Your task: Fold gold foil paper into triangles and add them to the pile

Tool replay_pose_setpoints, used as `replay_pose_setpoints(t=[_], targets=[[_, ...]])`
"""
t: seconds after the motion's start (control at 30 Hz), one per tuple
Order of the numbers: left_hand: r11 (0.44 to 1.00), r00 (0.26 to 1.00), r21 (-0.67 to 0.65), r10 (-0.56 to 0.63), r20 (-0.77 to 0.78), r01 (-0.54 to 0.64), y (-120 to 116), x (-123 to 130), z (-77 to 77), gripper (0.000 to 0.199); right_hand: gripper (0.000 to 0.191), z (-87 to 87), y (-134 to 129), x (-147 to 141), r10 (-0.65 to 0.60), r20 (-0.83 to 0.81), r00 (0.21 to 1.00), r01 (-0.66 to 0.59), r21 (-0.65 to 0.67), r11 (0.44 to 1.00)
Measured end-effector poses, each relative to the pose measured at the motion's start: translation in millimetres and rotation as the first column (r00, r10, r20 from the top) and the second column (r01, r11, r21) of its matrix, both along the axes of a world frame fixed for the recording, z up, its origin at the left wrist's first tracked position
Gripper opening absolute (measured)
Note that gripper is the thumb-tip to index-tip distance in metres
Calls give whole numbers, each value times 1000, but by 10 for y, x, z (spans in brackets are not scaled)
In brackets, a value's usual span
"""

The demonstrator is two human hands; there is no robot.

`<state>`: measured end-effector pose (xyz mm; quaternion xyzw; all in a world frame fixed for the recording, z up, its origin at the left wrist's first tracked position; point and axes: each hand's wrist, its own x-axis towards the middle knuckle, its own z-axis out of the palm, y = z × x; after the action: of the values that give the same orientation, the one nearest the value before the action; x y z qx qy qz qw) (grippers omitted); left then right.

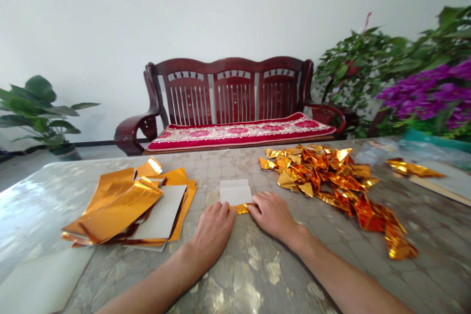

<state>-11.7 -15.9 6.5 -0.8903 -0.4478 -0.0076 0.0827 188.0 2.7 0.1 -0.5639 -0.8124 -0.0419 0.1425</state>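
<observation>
The left hand (214, 229) and right hand (274, 216) meet at a small sheet (235, 191) on the table (235, 267), white side up, its near edge turned over into a narrow gold strip (242, 209). Each grip is closed on one end of that strip, the thumbs close to the fold; how hard they press, I cannot tell.

For a crisp fold, it looks best to keep the strip even from end to end, hold both corners down, and run the pressure outward from the middle. The foil likely keeps any stray crease, so light, level fingers suit it better than a hard pinch. The faint line across the white part can serve as a guide for keeping the strip parallel.

The gold stack (121, 206) lies to the left, its corners jutting toward the left hand but apart from it. The foil heap (320, 171) spreads beyond the right hand, trailing nearer along the right side, so the right elbow is best kept low and inward. Sideways strokes have more room if kept short.
</observation>
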Motion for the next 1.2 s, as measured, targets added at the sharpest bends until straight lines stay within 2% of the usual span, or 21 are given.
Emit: replay_pose_setpoints(t=[0.4, 0.77, 0.97, 1.1, 1.2], targets=[[999, 972, -49, 3, 236, 9, 77, -161, -33, 34, 21, -7, 18, 16, 4, -26, 1000, -5, -28, 1000], [1000, 992, 0, 15, 124, -15, 58, -97, -35, 32, 21, -1, 3, -2, -34, -9, 999, 34, -21, 999], [1000, 991, 8, 19, 129, -20, -5, -48, 31, 27, 14, -5, -11, 6, -61, -91, 994, 60, -10, 998], [999, 994, 28, 13, 113, -17, -49, -20, 48, 36, 7, -23, -20, 11, 5, -134, 991, 1, 48, 999], [999, 995, 45, 25, 99, -30, -73, 0, 45, 40, 9, -31, -33, 1, 154, -71, 985, -146, 114, 983]])
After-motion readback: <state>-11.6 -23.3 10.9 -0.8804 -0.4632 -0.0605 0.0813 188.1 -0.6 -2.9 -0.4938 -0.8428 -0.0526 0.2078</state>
